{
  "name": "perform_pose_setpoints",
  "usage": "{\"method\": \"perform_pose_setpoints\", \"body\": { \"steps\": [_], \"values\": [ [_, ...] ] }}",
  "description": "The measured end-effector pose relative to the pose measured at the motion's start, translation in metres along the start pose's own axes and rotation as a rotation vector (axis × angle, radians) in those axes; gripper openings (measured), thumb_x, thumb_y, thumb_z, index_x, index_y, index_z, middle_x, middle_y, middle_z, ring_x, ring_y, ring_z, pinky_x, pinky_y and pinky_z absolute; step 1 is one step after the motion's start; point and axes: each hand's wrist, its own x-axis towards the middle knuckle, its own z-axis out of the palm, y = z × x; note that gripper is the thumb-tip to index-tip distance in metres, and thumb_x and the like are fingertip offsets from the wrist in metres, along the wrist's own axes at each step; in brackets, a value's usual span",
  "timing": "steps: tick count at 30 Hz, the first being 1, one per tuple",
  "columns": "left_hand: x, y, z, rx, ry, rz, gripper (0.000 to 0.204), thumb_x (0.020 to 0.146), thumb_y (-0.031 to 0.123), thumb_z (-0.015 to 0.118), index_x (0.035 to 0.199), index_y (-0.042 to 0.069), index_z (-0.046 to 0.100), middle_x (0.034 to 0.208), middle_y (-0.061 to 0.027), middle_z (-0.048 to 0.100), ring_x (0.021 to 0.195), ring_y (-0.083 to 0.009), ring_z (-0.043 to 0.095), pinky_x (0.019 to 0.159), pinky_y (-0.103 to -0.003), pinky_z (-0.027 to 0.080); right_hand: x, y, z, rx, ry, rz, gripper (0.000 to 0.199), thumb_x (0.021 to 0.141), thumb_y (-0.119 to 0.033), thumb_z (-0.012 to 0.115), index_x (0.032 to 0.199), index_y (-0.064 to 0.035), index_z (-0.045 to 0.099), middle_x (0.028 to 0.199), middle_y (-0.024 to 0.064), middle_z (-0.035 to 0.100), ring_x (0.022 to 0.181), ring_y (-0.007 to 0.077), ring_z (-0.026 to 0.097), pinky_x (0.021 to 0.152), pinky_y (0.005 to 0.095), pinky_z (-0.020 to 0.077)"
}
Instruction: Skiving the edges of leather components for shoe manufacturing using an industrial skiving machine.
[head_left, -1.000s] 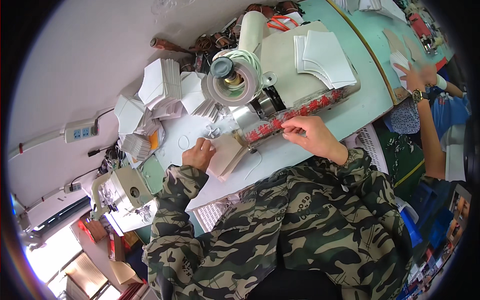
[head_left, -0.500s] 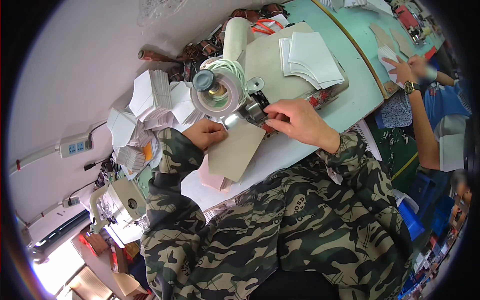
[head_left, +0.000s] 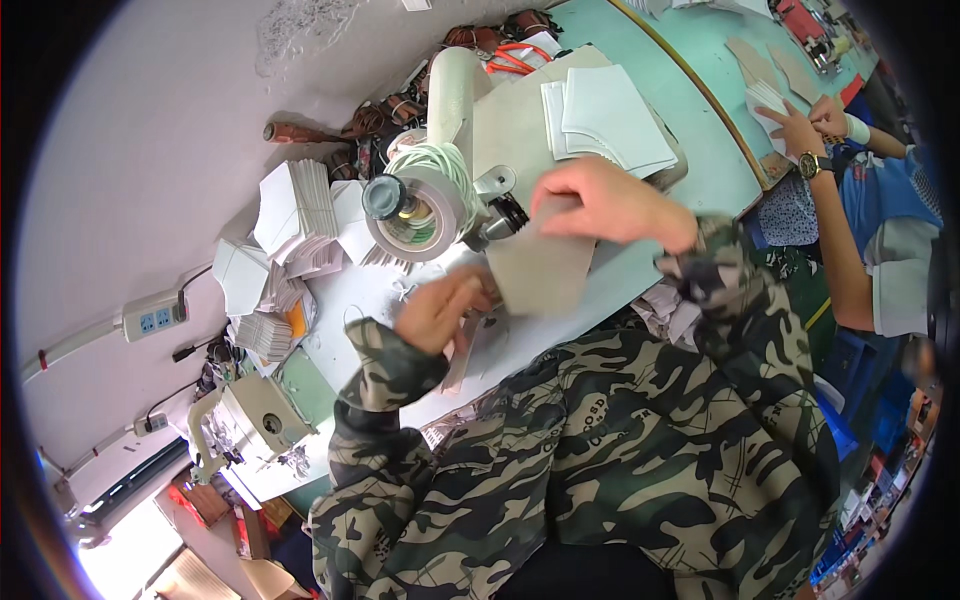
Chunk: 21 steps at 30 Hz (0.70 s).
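Bench (head_left: 700,130) teal, cluttered | L hand (head_left: 440,310) + R hand (head_left: 610,205) both pinch grey sheet (head_left: 540,270) | wall (head_left: 130,150) white

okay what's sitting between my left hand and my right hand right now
In the head view, a flat grey-brown cut piece spans from the left hand to the right hand; both hands grip it.

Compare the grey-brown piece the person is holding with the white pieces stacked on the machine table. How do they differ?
The grey-brown piece is single and gripped by the left hand and right hand; the white stack holds several pieces and lies untouched. One is dull tan, the other white. Both are flat cut sheets.
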Motion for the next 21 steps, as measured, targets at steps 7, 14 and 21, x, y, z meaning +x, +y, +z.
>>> {"method": "perform_pose_setpoints", "body": {
  "steps": [7,14,21],
  "values": [
    [0.002,-0.035,-0.018,0.165,0.090,-0.066,0.031,0.096,0.025,0.046,0.089,-0.001,0.061,0.062,-0.0109,0.058,0.047,-0.0218,0.056,0.050,-0.034,0.046,-0.034,0.019,0.105,0.039,0.127,0.106,0.024,0.078,-0.019,0.075,0.092,-0.0013,0.067,0.070,0.0034,0.062,0.062,0.0079,0.053,0.057,0.0267,0.0444],
    [0.043,-0.006,-0.021,0.686,0.344,0.295,0.034,0.090,0.026,0.054,0.077,-0.004,0.063,0.067,-0.0184,0.061,0.063,-0.0313,0.060,0.061,-0.040,0.046,-0.049,0.008,0.096,0.734,0.163,0.464,0.022,0.084,-0.010,0.070,0.099,0.0045,0.067,0.084,0.0053,0.068,0.070,0.0087,0.062,0.059,0.0224,0.0463],
    [-0.005,-0.084,-0.043,1.128,0.520,0.029,0.034,0.087,0.038,0.061,0.110,0.014,0.057,0.078,-0.0143,0.064,0.067,-0.0366,0.063,0.059,-0.049,0.047,-0.073,0.001,-0.014,-0.231,0.606,0.038,0.033,0.074,-0.010,0.073,0.106,-0.0042,0.066,0.093,0.0103,0.068,0.086,0.0215,0.063,0.072,0.0357,0.0498]
  ]
}}
